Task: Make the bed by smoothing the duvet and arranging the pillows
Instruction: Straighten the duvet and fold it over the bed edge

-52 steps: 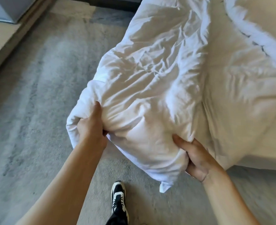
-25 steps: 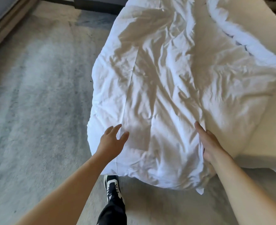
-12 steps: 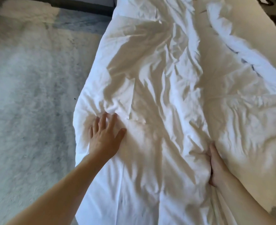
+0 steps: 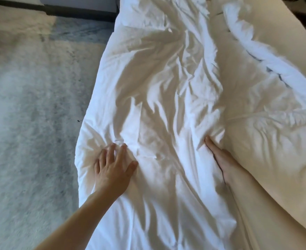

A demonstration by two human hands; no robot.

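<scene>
A wrinkled white duvet (image 4: 163, 91) lies along the bed's left side, its left edge hanging toward the floor. My left hand (image 4: 112, 168) rests flat on it near that edge, fingers spread. My right hand (image 4: 219, 157) lies edge-on against the duvet's right side, fingers straight and pushing into a fold; its palm is hidden. To the right the duvet bunches into a rumpled ridge (image 4: 267, 56) over the cream bed sheet (image 4: 282, 204). No pillow is in view.
Grey mottled carpet (image 4: 31, 109) covers the floor left of the bed. A dark baseboard and pale furniture (image 4: 80, 4) run along the top left. Dark objects sit at the top right corner.
The duvet end I gripped in both hands was laid down flat on the bed. Both hands let go and now press on it, sliding a little forward.
</scene>
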